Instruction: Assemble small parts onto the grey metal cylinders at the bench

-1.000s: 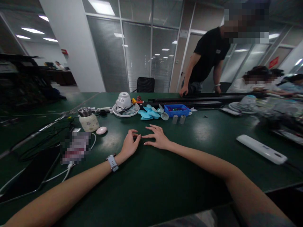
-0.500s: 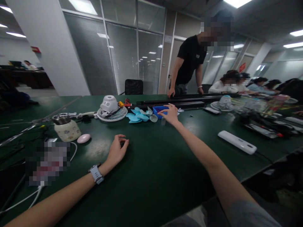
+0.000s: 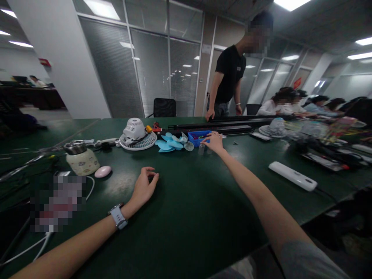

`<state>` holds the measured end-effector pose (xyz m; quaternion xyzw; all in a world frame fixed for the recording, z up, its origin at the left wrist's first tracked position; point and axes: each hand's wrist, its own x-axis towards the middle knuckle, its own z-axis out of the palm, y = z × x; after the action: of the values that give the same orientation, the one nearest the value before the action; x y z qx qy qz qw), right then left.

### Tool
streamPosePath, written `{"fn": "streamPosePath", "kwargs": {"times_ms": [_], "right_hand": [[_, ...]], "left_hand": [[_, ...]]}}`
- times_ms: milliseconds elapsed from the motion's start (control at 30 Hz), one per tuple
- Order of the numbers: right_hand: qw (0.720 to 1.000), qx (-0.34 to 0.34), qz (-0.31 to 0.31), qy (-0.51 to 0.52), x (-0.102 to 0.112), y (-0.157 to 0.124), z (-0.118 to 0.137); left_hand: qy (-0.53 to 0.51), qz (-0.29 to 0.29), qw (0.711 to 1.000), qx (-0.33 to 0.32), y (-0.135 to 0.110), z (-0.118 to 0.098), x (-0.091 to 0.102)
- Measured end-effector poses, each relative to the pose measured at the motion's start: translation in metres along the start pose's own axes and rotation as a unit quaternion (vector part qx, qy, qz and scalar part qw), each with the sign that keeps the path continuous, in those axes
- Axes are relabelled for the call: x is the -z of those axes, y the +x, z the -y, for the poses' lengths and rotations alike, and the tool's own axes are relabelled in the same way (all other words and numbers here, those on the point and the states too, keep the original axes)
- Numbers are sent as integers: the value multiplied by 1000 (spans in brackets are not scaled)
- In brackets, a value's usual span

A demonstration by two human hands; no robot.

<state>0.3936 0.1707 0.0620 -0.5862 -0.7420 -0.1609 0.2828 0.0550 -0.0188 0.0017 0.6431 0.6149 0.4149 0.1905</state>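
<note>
My left hand (image 3: 145, 186) rests on the green table (image 3: 180, 217), its fingers loosely curled and apart from the thumb, with nothing between them. A watch with a pale strap (image 3: 118, 217) is on that wrist. Further off, my right hand (image 3: 215, 143) is stretched out at the right end of a blue box (image 3: 194, 138) with small items in it. Its fingers are apart and I see nothing held. Below its thumb tip stands a small clear container (image 3: 201, 148); whether they touch I cannot make out. Left of the box lie light-blue fan blades (image 3: 169, 143).
A white fan part (image 3: 135, 133) lies beyond my left hand. To the left are a patterned jar (image 3: 83, 159), a pink oval object (image 3: 103, 171) and cables. A white power strip (image 3: 293, 176) lies at right. Behind long black bars (image 3: 215, 126) stands a person (image 3: 228, 77).
My right hand has shifted slightly right, baring more of the blue box and the clear container. My left hand stays in place. The person opposite has lifted one hand off the table.
</note>
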Motion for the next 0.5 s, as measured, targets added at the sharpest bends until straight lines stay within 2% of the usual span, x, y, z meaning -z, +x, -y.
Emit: {"fn": "streamPosePath", "kwargs": {"times_ms": [167, 367, 500], "right_hand": [[1000, 11, 23, -9, -3, 0, -2], [1000, 10, 4, 12, -3, 1, -3], [999, 7, 32, 11, -4, 0, 0]], "left_hand": [[-5, -3, 1000, -1, 0, -1, 0], [-5, 4, 1000, -2, 0, 0, 0], [-1, 8, 1000, 1, 0, 0, 0]]}}
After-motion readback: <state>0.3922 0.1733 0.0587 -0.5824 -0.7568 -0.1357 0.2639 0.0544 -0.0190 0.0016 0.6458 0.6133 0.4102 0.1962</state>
